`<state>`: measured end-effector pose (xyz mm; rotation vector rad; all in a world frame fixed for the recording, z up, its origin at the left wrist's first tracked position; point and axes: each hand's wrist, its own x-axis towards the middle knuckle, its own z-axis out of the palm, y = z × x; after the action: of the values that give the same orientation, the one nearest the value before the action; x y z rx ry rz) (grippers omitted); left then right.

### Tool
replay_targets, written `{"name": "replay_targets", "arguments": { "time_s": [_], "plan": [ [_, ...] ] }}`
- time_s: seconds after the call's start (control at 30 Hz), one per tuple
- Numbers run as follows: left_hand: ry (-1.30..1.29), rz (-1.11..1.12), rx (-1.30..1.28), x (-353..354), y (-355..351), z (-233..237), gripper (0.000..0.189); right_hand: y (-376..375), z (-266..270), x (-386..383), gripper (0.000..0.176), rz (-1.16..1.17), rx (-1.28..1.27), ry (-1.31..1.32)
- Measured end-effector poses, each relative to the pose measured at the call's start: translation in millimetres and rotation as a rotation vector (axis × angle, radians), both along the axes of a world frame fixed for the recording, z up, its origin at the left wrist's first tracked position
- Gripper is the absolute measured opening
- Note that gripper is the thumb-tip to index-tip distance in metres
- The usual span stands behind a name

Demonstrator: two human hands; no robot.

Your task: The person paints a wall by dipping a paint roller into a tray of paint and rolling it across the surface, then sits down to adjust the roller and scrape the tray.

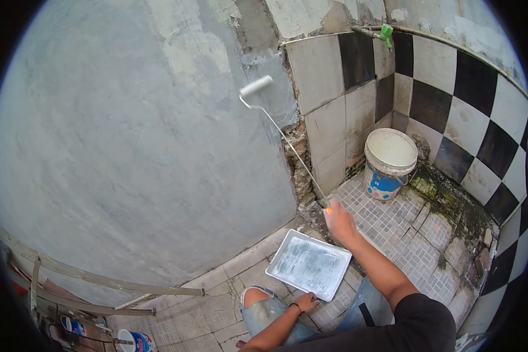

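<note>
My right hand (339,223) is wrapped round the orange handle of a paint roller (256,86), slightly blurred. The roller's long thin wire frame reaches up and left, and its white sleeve is at the grey plastered wall (129,135), near the broken edge of the tiles. On the floor before my knees lies a white paint tray (311,261), its inside smeared with white and grey paint. My left hand (307,301) is at the tray's near edge, with fingers closed at the rim and a dark band on the wrist.
A white bucket (391,149) with a blue label stands in the tiled corner, below a green tap (386,35). Rubble and moss line the right-hand wall's foot. At lower left, a wooden ladder (105,280) lies along the wall near paint cans (136,341).
</note>
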<state>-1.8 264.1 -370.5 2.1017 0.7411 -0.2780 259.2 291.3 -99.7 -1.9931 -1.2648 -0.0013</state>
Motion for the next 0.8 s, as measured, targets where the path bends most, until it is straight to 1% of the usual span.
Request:
{"name": "replay_targets", "arguments": {
  "time_s": [0.1, 0.2, 0.23, 0.33, 0.37, 0.4, 0.47, 0.53, 0.57, 0.7, 0.73, 0.8],
  "plan": [
    [-0.001, -0.029, 0.000, 4.2, 0.6, -3.8, 0.046, 11.6, 49.5, -8.1, 0.024, 0.026, 0.062, -0.013],
    [-0.008, -0.003, 0.028, 9.1, 2.7, 1.7, 0.046, 16.9, 59.0, -14.6, 0.024, 0.045, 0.072, -0.011],
    [-0.005, -0.004, 0.012, 9.6, 2.3, 3.1, 0.046, 15.7, 56.4, -18.5, 0.024, 0.044, 0.062, -0.003],
    [0.007, -0.007, -0.002, 12.1, 3.9, 5.4, 0.047, 11.4, -0.2, -14.1, 0.026, 0.012, 0.014, 0.008],
    [0.025, -0.012, -0.013, 11.0, 2.1, 7.9, 0.047, 5.7, -9.6, -17.1, 0.026, 0.015, 0.019, 0.005],
    [0.077, -0.002, -0.076, 12.3, 1.7, 19.8, 0.048, -1.1, -14.3, -21.1, 0.027, 0.004, 0.001, 0.010],
    [0.039, -0.016, -0.048, 13.2, 5.4, 14.5, 0.048, -5.8, -19.5, -25.8, 0.030, -0.009, -0.011, 0.034],
    [0.000, -0.036, -0.027, 10.3, 4.3, 2.4, 0.049, -6.3, -6.1, -34.7, 0.029, -0.008, -0.044, 0.075],
    [0.004, -0.002, -0.030, 10.2, 6.1, -4.2, 0.049, -3.5, 2.8, -37.2, 0.028, 0.002, -0.071, 0.111],
    [0.019, 0.057, -0.017, 13.0, 11.4, -2.7, 0.048, 8.5, 53.3, -33.6, 0.027, 0.080, 0.012, 0.134],
    [0.015, 0.052, -0.017, 12.4, 11.7, -2.7, 0.048, 11.2, 65.9, -30.6, 0.026, 0.104, 0.145, 0.070],
    [-0.038, 0.076, -0.004, 11.7, 13.2, -1.9, 0.050, 18.0, 96.4, -22.1, 0.026, 0.115, 0.171, 0.047]
  ]
}}
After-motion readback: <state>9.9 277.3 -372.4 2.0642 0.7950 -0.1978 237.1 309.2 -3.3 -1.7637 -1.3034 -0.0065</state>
